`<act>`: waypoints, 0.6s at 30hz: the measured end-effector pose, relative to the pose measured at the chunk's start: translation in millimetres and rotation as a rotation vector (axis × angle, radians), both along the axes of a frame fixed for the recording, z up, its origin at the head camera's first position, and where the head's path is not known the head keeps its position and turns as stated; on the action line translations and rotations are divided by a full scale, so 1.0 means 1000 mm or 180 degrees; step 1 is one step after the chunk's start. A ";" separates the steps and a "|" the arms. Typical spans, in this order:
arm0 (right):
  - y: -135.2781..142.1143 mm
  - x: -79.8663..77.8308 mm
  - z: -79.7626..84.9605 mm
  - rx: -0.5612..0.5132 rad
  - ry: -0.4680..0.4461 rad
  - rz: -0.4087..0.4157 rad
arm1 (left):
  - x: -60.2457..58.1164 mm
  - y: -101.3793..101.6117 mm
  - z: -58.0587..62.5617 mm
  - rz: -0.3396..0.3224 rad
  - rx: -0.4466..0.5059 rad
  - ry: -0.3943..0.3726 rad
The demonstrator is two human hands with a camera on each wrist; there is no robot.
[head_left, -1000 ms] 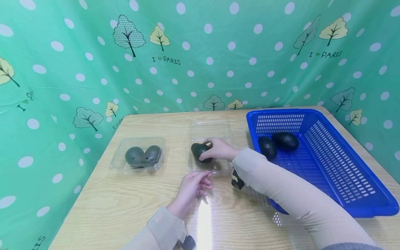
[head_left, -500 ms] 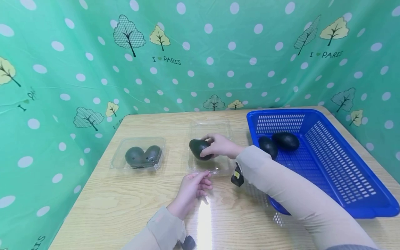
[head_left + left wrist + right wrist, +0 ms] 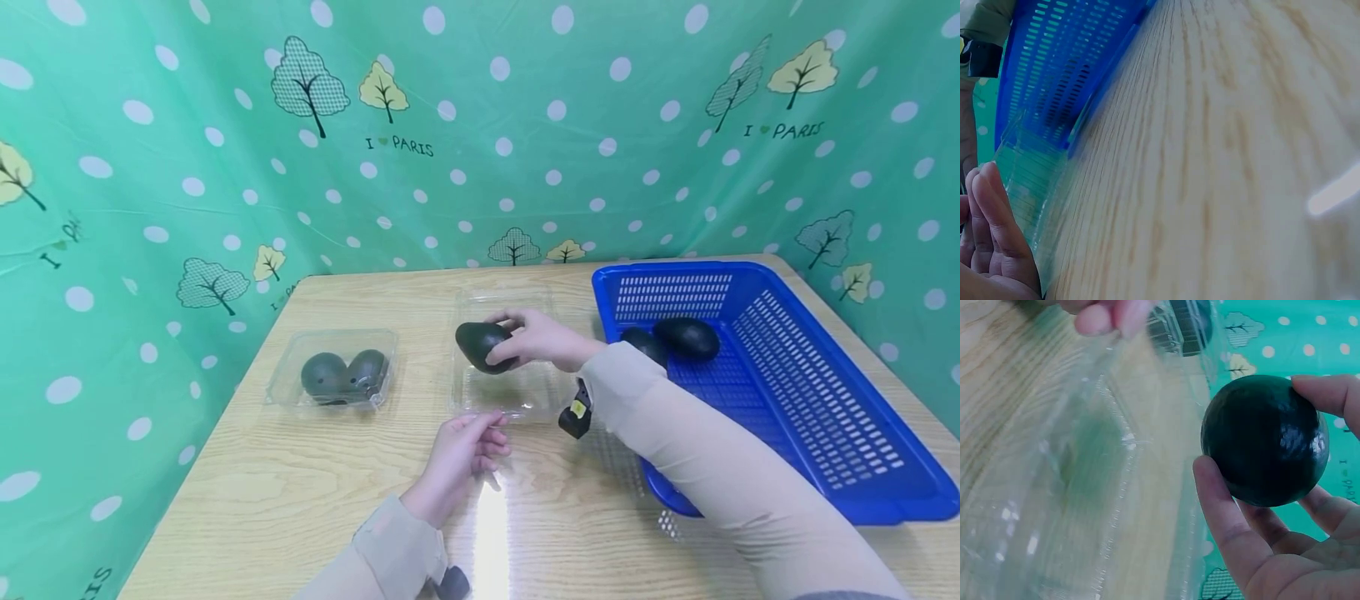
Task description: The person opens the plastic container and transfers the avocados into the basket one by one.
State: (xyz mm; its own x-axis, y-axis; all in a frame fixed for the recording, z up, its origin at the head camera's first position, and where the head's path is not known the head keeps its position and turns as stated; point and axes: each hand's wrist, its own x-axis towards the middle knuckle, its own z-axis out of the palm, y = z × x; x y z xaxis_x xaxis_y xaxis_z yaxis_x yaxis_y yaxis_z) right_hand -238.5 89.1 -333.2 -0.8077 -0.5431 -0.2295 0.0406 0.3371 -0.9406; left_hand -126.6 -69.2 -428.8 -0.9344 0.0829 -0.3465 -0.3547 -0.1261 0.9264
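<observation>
My right hand (image 3: 546, 340) holds a dark avocado (image 3: 477, 345) above an open clear plastic clamshell box (image 3: 504, 393). In the right wrist view, the avocado (image 3: 1265, 440) shows its rounded end, with thumb and fingers curled round it. Below it the box bottom (image 3: 1085, 456) holds nothing that I can see. My left hand (image 3: 459, 454) rests at the near edge of that box, its fingers loosely extended. From the left wrist, the fingers of this hand (image 3: 997, 231) lie beside the clear plastic; whether they touch the rim is hard to tell.
To the left stands another clear box (image 3: 292, 350) with two avocados (image 3: 324, 377) inside. A large blue basket (image 3: 757, 450) takes up the right side, holding an avocado (image 3: 686, 338) and a second one partly behind my right sleeve. A green patterned cloth (image 3: 480, 125) hangs behind the table.
My right hand has lifted the avocado up off the box bottom, tilting it and shifting slightly away from me. The left hand stays in place.
</observation>
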 end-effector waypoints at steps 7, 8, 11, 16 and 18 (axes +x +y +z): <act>0.010 -0.001 0.011 -0.0008 -0.0010 0.0031 | 0.002 0.000 0.002 0.0016 -0.0006 0.0024; 0.011 -0.001 0.013 -0.0006 -0.0017 0.0040 | 0.002 0.000 0.002 0.0010 -0.0007 0.0022; 0.016 -0.002 0.016 -0.0005 -0.0054 0.0065 | 0.002 0.000 0.002 0.0001 -0.0003 0.0022; 0.025 -0.001 0.022 -0.0030 -0.0048 0.0106 | 0.002 0.000 0.003 -0.0002 0.0003 0.0014; 0.029 0.000 0.024 -0.0009 -0.0035 0.0095 | 0.002 0.000 0.003 0.0005 -0.0007 0.0010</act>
State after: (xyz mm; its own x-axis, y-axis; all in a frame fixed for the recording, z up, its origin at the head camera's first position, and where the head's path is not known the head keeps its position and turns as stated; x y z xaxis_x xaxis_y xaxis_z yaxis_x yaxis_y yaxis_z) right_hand -238.7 118.1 -309.4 -0.7885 -0.5676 -0.2368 0.0410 0.3356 -0.9411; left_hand -124.2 -69.1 -425.9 -0.9356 0.0807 -0.3438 -0.3517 -0.1247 0.9278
